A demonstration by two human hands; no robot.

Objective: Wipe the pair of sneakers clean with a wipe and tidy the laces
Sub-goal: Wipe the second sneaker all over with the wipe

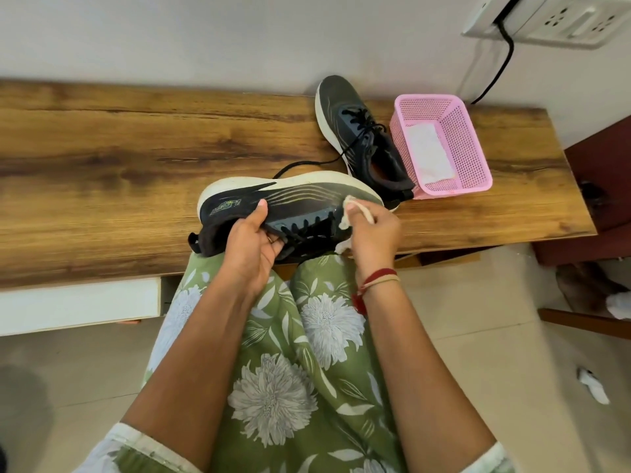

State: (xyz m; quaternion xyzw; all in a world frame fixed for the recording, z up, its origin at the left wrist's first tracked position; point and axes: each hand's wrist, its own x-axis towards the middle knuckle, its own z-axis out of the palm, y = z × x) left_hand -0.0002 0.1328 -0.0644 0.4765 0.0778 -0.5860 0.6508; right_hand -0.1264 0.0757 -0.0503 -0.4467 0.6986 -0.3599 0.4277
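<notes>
A dark sneaker with a white sole (293, 196) lies on its side at the table's near edge, partly over my lap. My left hand (251, 244) grips it at the collar, thumb on the upper. My right hand (370, 233) holds a crumpled white wipe (345, 218) pressed against the toe area of that sneaker. The second sneaker (355, 131) stands upright on the wooden table (119, 158) behind, and its black lace trails loose toward the held shoe.
A pink mesh basket (454, 131) with a white wipe inside stands right of the second sneaker. A wall socket panel (560, 18) with a black cable is at top right. A white scrap (594, 387) lies on the tiled floor.
</notes>
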